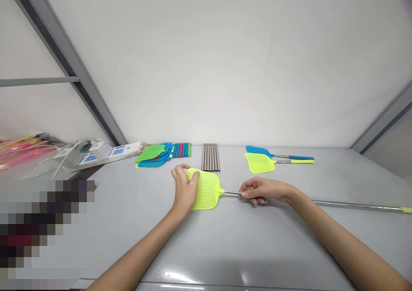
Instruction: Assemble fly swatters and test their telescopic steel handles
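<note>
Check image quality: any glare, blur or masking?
Head view: glare spots on the tabletop near its front edge; head view: pink bundle at far left smeared; head view: lower-left corner pixelated; head view: holes in the held swatter read clearly.

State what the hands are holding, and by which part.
A yellow-green fly swatter: the left hand holds its mesh head, the right hand its metal shaft near the head.

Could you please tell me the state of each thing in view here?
Lime perforated plastic swatter: metal rod extended, head gripped by left hand, rod by right hand.
Blue plastic swatter: flat, metal rod retracted.
Second lime plastic swatter: flat, metal rod retracted.
Grey metal tubes: lined up side by side.
Coloured cylindrical grips: in a row.
Multicoloured perforated swatter heads: piled, overlapping.
White plastic power strip: white adapter plugged in.
</note>
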Demonstrator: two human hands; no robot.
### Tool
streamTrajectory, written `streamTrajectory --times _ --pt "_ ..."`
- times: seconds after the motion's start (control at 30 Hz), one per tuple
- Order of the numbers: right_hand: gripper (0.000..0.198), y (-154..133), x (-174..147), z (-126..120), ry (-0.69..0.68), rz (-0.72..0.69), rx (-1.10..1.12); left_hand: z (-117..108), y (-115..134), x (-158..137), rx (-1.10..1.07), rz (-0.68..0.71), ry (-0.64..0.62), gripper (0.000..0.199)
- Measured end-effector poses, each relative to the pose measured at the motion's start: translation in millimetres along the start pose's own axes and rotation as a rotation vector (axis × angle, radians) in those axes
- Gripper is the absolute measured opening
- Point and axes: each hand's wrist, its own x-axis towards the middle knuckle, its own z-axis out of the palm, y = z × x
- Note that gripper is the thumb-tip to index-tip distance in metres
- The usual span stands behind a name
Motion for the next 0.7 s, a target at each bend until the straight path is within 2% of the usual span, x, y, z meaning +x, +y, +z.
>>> streamTrajectory --times 0.2,0.4,0.7 --pt "0.031 -1 1 4 0.090 0.014 -0.046 2 -2 0 -0.017 -0.025 -0.019 0.023" --pt "0.027 0 3 11 0.195 0.002 -0.060 2 -4 -3 -0.018 -0.089 -0.038 0.018" --pt "0.027 -6 2 20 0.175 0.013 -0.022 2 4 -16 -0.039 -0.053 -0.083 0.013"
